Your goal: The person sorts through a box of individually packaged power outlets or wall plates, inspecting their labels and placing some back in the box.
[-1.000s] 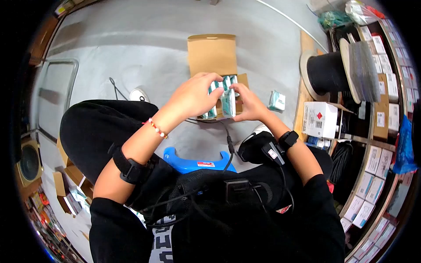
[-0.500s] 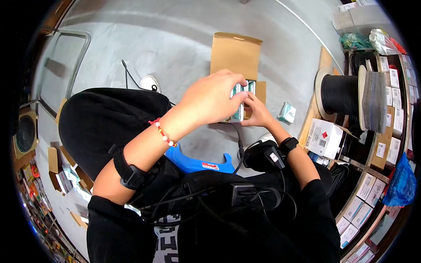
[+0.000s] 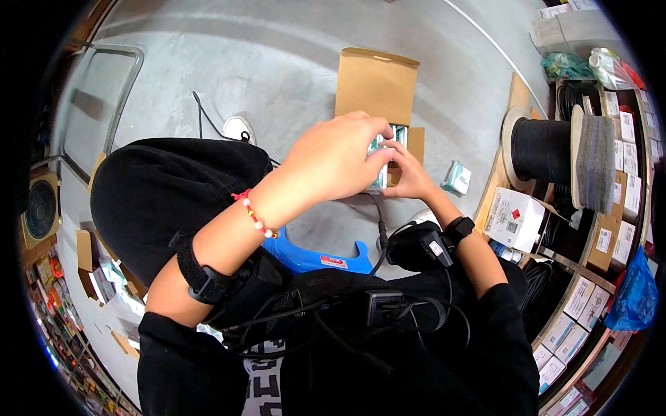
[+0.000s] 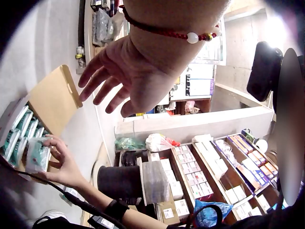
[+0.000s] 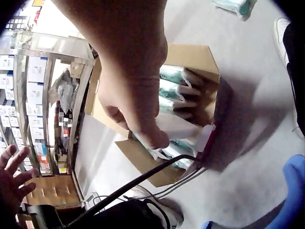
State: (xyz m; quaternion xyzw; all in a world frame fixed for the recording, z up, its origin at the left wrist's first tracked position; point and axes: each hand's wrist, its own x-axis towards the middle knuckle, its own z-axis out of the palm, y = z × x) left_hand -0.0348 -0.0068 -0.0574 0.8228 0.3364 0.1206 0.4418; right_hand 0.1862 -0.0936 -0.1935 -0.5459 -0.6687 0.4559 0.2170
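Note:
Teal-and-white wrapped packets point(image 5: 170, 90) stand in rows inside an open cardboard box point(image 3: 377, 87) on the floor. My right hand point(image 3: 411, 177) is at the box, and in the left wrist view the right hand point(image 4: 69, 167) pinches one clear-wrapped packet point(image 4: 37, 155) between thumb and fingers. Above the box in the head view, my left hand point(image 3: 333, 161) hides part of the packets. The left wrist view shows that left hand point(image 4: 131, 78) raised away from the box, fingers loosely spread and holding nothing.
One loose packet point(image 3: 456, 177) lies on the floor right of the box. A blue plastic object point(image 3: 319, 258) is near my legs. Along the right stand a cable spool point(image 3: 541, 151), a white carton point(image 3: 513, 218) and shelves of boxes. A black cable runs past the box.
The head view has shifted, placing the box farther right. My left hand has moved from gripping packets to hovering nearer the camera, while my right hand stays at the box.

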